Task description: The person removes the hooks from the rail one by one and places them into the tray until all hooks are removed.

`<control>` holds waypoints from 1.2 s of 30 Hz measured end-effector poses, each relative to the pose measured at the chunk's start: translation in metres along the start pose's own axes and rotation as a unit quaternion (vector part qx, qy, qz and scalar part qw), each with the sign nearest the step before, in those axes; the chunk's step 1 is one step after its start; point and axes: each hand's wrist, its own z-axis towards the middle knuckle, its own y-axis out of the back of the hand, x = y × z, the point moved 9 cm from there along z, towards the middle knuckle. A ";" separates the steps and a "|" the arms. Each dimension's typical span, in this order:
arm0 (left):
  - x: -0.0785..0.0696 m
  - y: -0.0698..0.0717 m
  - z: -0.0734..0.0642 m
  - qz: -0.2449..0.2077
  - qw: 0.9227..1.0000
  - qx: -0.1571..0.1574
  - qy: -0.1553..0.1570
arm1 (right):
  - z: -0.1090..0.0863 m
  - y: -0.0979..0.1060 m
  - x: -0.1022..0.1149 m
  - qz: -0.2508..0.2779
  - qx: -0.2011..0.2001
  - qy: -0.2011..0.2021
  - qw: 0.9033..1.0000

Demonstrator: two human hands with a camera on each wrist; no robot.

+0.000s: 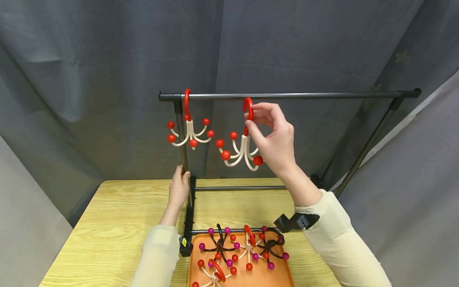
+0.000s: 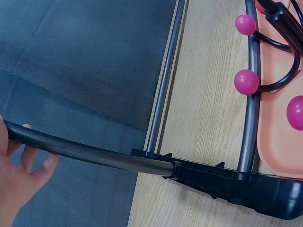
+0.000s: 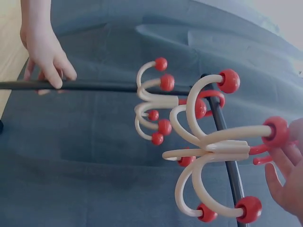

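My right hand (image 1: 277, 137) pinches the red hook of a cream hanger with several curved arms tipped by red balls (image 1: 245, 147). The hook's top is level with the rack's top rail (image 1: 305, 96); whether it touches the rail I cannot tell. To its left, a matching hanger (image 1: 189, 129) hangs by its red hook near the rail's left end. My left hand (image 1: 178, 189) grips the rack's left upright post (image 2: 94, 155) low down, fingers curled round it, as the right wrist view also shows.
An orange tray (image 1: 276, 277) at the front holds black hangers with magenta balls (image 1: 219, 245) and cream ones with red balls (image 1: 249, 248). The rack's black foot (image 1: 189, 223) stands on the wooden table (image 1: 118, 223). Grey curtain (image 1: 107, 79) hangs behind.
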 end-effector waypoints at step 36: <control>-0.001 0.000 0.000 0.006 1.000 -0.001 0.007 | -0.162 0.003 -0.013 -0.005 0.135 -0.113 0.984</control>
